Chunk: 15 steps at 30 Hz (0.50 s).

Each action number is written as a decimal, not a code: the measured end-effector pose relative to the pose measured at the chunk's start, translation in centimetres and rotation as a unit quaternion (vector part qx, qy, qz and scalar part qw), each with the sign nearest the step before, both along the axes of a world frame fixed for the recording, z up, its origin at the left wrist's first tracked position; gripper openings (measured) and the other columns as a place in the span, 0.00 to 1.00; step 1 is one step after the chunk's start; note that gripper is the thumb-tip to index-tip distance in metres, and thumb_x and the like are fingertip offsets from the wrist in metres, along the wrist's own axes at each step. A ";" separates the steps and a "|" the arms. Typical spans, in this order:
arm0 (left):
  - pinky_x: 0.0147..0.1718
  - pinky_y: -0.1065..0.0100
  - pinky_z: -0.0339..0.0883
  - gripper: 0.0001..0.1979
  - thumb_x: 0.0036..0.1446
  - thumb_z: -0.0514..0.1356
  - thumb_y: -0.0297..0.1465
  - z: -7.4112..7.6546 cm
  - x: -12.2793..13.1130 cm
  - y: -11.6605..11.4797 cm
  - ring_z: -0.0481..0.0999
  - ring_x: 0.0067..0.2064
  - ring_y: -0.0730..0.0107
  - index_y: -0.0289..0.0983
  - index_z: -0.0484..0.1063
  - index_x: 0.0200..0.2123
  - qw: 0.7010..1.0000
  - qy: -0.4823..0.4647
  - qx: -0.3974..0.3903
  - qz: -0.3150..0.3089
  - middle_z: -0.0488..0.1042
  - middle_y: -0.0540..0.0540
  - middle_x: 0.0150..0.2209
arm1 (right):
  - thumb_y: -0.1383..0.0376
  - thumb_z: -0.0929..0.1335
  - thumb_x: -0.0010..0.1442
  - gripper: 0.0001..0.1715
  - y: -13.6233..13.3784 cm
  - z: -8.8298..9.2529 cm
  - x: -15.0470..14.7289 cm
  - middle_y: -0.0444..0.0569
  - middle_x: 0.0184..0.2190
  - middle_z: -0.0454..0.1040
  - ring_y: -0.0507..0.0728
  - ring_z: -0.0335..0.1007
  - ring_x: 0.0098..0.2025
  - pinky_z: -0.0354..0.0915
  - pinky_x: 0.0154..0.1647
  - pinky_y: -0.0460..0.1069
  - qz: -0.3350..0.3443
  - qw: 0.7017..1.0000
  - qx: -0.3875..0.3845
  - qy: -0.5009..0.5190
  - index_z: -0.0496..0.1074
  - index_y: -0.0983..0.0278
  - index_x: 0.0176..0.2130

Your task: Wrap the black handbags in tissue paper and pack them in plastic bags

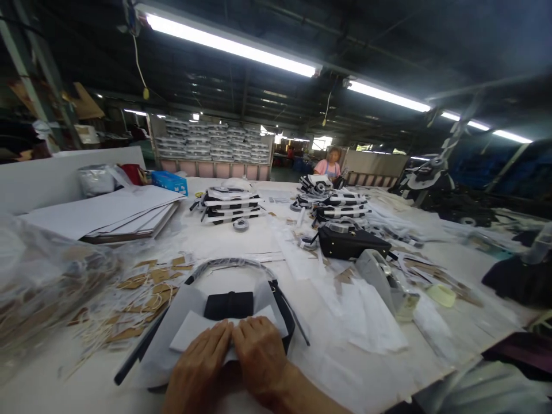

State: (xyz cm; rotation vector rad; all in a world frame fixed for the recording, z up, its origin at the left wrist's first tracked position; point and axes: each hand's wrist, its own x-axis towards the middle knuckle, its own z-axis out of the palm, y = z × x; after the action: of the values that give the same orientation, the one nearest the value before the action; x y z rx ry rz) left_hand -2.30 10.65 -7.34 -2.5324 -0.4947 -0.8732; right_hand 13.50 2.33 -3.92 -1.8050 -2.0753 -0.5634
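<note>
A black handbag (288,328) lies in front of me at the table's near edge, its curved handle (233,263) wrapped in clear plastic. Thin white tissue (161,339) spreads over much of it. On top is a folded white sheet (188,332), partly beneath a black flap (228,305). My left hand (200,356) and my right hand (261,353) meet side by side, fingers closed over this sheet's near part. Both thumbs are hidden, as is whatever lies under the palms. Black straps stick out at the bag's sides.
Tags with white strings (150,296) lie left, near a clear plastic bag (38,305) and stacked white boards (112,213). A finished-looking black bag (353,242), a tape dispenser (383,282) and white tissue sheets (366,316) are right. Wrapped bag piles (233,204) and a person (330,164) are beyond.
</note>
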 end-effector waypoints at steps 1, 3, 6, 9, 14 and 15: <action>0.49 0.66 0.74 0.26 0.53 0.49 0.18 0.0 0.0 0.0 0.78 0.48 0.64 0.36 0.70 0.54 1.000 -0.001 -0.002 0.000 0.76 0.43 0.51 | 0.72 0.67 0.57 0.11 0.0 -0.1 0.0 0.50 0.33 0.76 0.60 0.72 0.33 0.68 0.34 0.55 -0.007 1.000 0.007 -0.001 0.69 0.66 0.42; 0.49 0.66 0.74 0.26 0.53 0.49 0.18 0.1 0.1 -0.2 0.78 0.48 0.64 0.36 0.69 0.54 1.000 -0.004 -0.002 0.002 0.76 0.44 0.51 | 0.71 0.66 0.58 0.12 -0.4 0.0 0.0 0.52 0.36 0.77 0.61 0.74 0.37 0.69 0.40 0.56 -0.010 1.000 0.011 0.005 0.69 0.67 0.44; 0.47 0.65 0.75 0.27 0.51 0.49 0.19 0.5 0.1 -0.4 0.78 0.48 0.63 0.37 0.69 0.54 1.000 -0.010 -0.014 0.005 0.76 0.44 0.52 | 0.63 0.68 0.58 0.24 -1.8 1.7 0.6 0.55 0.48 0.76 0.62 0.72 0.49 0.65 0.56 0.58 0.059 0.996 -0.009 0.065 0.66 0.67 0.54; 0.48 0.66 0.74 0.30 0.50 0.50 0.20 0.8 -0.2 -0.4 0.78 0.49 0.63 0.39 0.67 0.57 0.999 -0.023 -0.045 0.013 0.76 0.46 0.52 | 0.62 0.66 0.61 0.22 -4.0 5.1 2.4 0.50 0.53 0.74 0.58 0.67 0.57 0.56 0.64 0.57 0.137 0.981 0.024 0.132 0.65 0.60 0.55; 0.47 0.67 0.75 0.43 0.42 0.48 0.17 1.7 -1.1 -0.1 0.79 0.48 0.65 0.50 0.58 0.63 0.992 -0.047 -0.107 0.049 0.76 0.53 0.52 | 0.70 0.64 0.64 0.14 -7.4 8.5 9.5 0.49 0.43 0.78 0.57 0.74 0.48 0.67 0.54 0.56 0.055 0.968 0.151 0.194 0.72 0.57 0.46; 0.45 0.67 0.75 0.44 0.41 0.48 0.17 2.0 -1.4 0.0 0.79 0.48 0.65 0.51 0.58 0.63 0.988 -0.049 -0.128 0.068 0.76 0.53 0.52 | 0.69 0.64 0.64 0.12 -7.9 8.3 11.2 0.49 0.41 0.79 0.57 0.75 0.45 0.69 0.51 0.55 0.017 0.966 0.159 0.204 0.73 0.57 0.44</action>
State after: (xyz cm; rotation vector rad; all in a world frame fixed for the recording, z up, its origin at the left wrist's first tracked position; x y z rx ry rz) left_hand -3.67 10.63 -5.33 -2.6529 -0.8495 -0.9385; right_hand 24.72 -5.56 4.38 -1.5443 -1.6321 -0.4390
